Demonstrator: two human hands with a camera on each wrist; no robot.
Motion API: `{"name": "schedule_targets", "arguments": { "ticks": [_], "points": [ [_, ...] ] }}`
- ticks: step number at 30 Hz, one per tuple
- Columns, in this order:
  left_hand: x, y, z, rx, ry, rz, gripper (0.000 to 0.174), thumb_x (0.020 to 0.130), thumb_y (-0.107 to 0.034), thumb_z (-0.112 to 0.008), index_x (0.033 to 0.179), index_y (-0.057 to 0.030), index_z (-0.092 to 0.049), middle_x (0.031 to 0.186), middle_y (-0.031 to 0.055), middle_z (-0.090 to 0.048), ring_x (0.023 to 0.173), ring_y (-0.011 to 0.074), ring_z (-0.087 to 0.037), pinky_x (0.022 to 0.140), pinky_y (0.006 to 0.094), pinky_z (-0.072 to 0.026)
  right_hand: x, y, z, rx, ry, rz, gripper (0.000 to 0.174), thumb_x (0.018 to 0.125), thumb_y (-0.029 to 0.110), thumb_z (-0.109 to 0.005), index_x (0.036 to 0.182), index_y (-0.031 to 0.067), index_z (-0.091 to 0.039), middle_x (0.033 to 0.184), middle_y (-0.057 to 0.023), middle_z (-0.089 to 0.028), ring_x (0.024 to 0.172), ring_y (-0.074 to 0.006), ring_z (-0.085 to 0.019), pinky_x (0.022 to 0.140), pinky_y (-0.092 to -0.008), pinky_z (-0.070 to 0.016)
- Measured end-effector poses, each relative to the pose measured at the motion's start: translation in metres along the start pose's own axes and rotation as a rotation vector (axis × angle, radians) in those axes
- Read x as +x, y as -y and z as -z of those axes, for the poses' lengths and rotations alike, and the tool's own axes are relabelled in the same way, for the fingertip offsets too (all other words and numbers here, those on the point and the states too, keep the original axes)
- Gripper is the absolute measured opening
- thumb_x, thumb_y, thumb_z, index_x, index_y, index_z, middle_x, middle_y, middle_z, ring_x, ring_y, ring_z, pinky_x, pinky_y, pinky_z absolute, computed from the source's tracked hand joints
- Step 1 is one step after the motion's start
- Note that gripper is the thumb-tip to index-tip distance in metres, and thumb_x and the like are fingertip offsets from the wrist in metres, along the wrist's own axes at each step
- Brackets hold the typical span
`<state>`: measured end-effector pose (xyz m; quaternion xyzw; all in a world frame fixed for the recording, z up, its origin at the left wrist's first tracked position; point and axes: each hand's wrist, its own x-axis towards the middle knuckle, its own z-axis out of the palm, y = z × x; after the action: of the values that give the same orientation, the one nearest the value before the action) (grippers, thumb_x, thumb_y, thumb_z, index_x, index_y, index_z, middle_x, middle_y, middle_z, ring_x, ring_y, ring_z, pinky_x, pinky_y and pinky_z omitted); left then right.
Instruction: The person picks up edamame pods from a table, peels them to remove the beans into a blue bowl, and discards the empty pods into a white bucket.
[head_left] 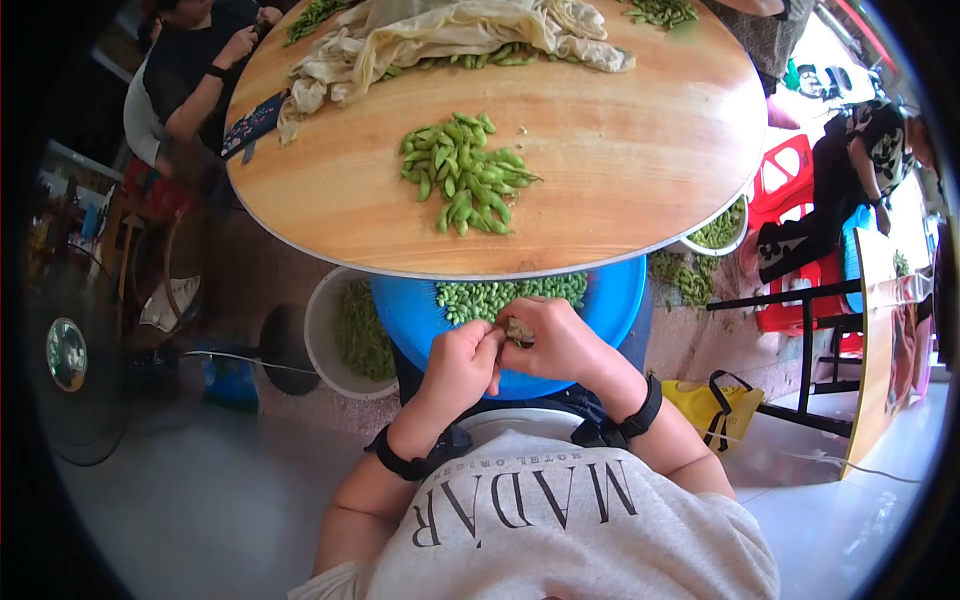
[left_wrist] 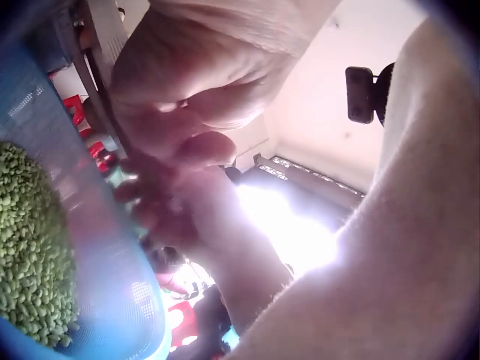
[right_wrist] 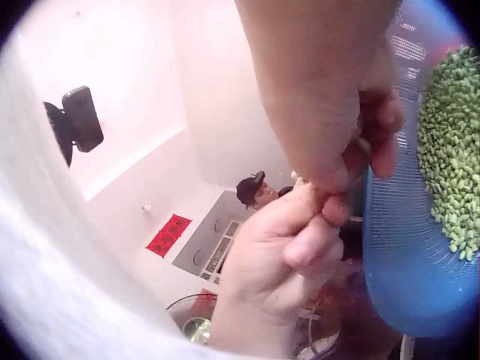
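Note:
Both hands meet at the fingertips over a blue plastic basket (head_left: 622, 310) on the lap. My left hand (head_left: 458, 362) has its fingers curled, thumb and forefinger pinching at the end of a bean pod mostly hidden between the hands. In the curl of my right hand (head_left: 565, 342) a brownish-green bean pod (head_left: 518, 332) shows; the right wrist view also has a bit of it among the bent fingers. Shelled green beans (head_left: 470, 298) cover the basket's bottom, seen in both wrist views too. Beyond them, a heap of green pods (head_left: 462, 170) lies on the table.
The round wooden table (head_left: 330, 200) has its edge just over the basket. A crumpled cloth (head_left: 440, 45) covers more pods at its far side. A pale bucket (head_left: 322, 330) of husks stands left, another basin (head_left: 735, 230) right. Other people sit around; a yellow bag (head_left: 715, 405) lies right.

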<state>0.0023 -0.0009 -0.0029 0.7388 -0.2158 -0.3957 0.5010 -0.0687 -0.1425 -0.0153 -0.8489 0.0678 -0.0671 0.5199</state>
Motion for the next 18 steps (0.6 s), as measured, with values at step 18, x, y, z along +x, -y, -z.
{"name": "schedule_targets", "arguments": {
  "ticks": [18],
  "points": [
    [-0.022,0.035,0.106,0.719,-0.696,-0.107,0.027,0.082,-0.009,-0.056,0.107,0.0001,-0.056,0.089,0.0147,-0.061,0.063,0.0217,-0.060,0.057,0.0295,-0.0486,0.024,0.032,0.049,-0.255,-0.268,0.122,0.015,0.072,0.014,-0.062,0.080,0.0022,-0.057,0.072,-0.0161,-0.052,0.061,-0.0355,-0.054,0.054,-0.0418,-0.0448]
  ]
}}
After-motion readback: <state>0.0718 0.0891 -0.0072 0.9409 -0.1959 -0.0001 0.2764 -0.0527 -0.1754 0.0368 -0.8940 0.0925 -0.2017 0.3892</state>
